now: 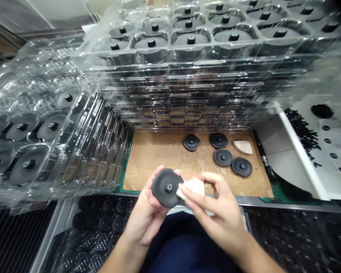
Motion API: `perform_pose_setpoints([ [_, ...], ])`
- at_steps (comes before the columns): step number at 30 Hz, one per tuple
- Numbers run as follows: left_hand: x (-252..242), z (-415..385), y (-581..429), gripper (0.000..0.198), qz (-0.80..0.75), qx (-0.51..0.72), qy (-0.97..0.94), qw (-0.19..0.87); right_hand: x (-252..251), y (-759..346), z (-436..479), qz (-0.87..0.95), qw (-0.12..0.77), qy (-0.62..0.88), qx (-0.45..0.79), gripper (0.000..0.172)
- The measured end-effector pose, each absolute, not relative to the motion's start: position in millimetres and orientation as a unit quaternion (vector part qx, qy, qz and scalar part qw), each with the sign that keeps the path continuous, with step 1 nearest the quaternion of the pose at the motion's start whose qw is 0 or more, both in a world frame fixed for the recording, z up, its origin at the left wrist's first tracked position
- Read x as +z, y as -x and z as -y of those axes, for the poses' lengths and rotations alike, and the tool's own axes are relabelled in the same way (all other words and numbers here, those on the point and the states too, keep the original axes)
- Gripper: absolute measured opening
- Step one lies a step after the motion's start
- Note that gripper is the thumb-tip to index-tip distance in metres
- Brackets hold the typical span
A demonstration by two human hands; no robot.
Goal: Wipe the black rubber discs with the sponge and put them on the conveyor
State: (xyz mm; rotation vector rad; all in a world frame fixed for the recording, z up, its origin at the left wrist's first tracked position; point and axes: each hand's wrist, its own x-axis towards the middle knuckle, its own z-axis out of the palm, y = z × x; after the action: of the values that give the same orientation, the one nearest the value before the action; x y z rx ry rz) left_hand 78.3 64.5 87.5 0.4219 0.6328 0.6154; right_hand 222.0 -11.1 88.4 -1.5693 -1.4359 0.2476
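Since the black disc looks light, the left hand pinches its rim safely; the right hand, a white wedge alongside.

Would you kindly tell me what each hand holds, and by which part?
The left hand holds a black disc by its rim, from beneath; the right hand grips a white pad by its edges.

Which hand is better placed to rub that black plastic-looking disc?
Probably the right hand: it holds a white foam-like wedge at the disc, which the left hand supports.
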Motion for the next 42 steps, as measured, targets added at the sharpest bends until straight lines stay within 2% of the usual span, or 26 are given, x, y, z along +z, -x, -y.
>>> perform_pose_setpoints([
  [21,97.3,-67.2,-75.4,0.055,-0.338,0.219,-0.228,0.887,94.6,-232.0,5.2,0.605,0.484,0.623,0.108,0.029],
  [24,95.7,-68.7,-72.8,0.062,-0.345,0.218,-0.245,0.879,94.5,-234.3,3.4,0.612,0.489,0.611,0.113,0.028],
  [27,91.6,-69.9,-69.3,0.058,-0.355,0.216,-0.251,0.874,93.4,-234.0,7.2,0.605,0.479,0.62,0.142,0.028],
  [31,89.0,-68.9,-74.2,0.06,-0.308,0.217,-0.237,0.895,97.0,-234.8,3.3,0.615,0.479,0.617,0.109,0.027],
  [37,94.2,-72.6,-67.8,0.063,-0.36,0.221,-0.271,0.865,97.6,-236.6,6.6,0.611,0.468,0.623,0.138,0.028],
  [42,94.4,-68.7,-74.1,0.062,-0.342,0.236,-0.257,0.872,93.2,-233.2,7.0,0.579,0.502,0.634,0.1,0.03],
])
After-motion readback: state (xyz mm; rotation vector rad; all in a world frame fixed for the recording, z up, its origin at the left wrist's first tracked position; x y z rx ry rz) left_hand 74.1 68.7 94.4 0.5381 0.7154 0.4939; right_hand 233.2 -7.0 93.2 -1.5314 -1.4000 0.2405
